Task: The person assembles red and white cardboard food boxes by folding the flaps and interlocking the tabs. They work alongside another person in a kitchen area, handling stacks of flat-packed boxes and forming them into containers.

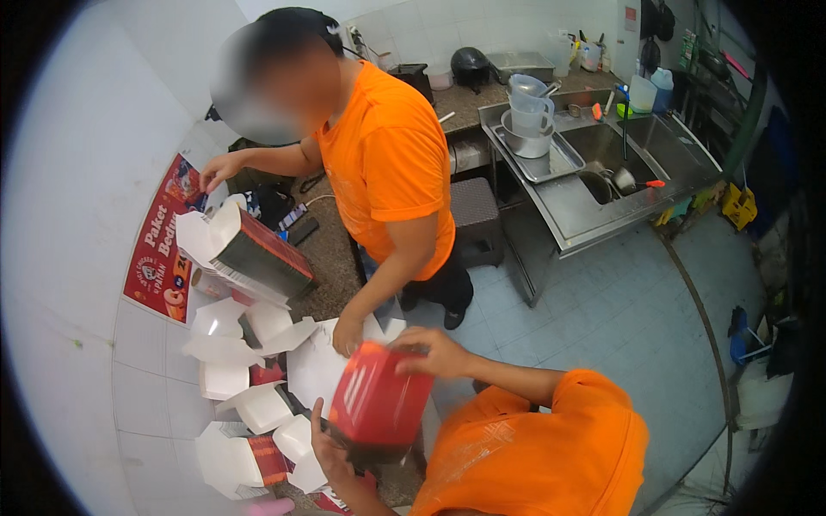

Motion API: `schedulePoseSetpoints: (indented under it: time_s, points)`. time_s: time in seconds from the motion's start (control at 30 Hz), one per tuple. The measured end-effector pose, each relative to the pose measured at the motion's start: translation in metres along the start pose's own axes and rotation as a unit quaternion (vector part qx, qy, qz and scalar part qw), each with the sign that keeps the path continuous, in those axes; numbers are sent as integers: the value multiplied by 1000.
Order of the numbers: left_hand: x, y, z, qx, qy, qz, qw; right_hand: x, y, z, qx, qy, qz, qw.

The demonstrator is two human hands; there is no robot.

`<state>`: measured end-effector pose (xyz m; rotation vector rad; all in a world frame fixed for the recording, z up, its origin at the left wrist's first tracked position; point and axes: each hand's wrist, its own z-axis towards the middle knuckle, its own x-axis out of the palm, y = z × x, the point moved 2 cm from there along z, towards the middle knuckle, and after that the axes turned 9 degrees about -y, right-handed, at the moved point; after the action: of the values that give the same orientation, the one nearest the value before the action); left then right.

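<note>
A red take-out food box [383, 397] with a dark base is held tilted between my two hands above the counter's front edge. My right hand [434, 354] grips its upper right edge, the thumb and fingers closed over the cardboard. Against the lower left side, my left hand [337, 464] supports the box with its fingers pressed along the wall. A white cardboard piece [317, 370] lies just behind the box. Several opened take-out boxes [267, 404] with white insides and red printed sides stand along the wall to the left of my hands.
Across the counter a co-worker [391, 146] in an orange shirt has one hand [348, 334] by the white cardboard. A stack of dark green and red boxes [262, 258] stands near them. To the right are a grey stool [473, 206] and a steel sink [551, 225].
</note>
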<state>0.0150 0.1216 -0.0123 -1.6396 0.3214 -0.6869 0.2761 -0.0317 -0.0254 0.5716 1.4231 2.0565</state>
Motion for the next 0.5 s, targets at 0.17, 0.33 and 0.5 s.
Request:
schedulePoseSetpoints:
  time_s: [0.17,0.33,0.5]
  points:
    - [-10,16,-20,-14,62,60,996,7,-31,-12,203,-17,-66,977]
    - [-12,12,-21,-63,10,265,962,18,-100,-50,100,51,-147,983]
    - [0,20,-36,-4,135,512,848,52,-61,-24,-123,140,-276,943]
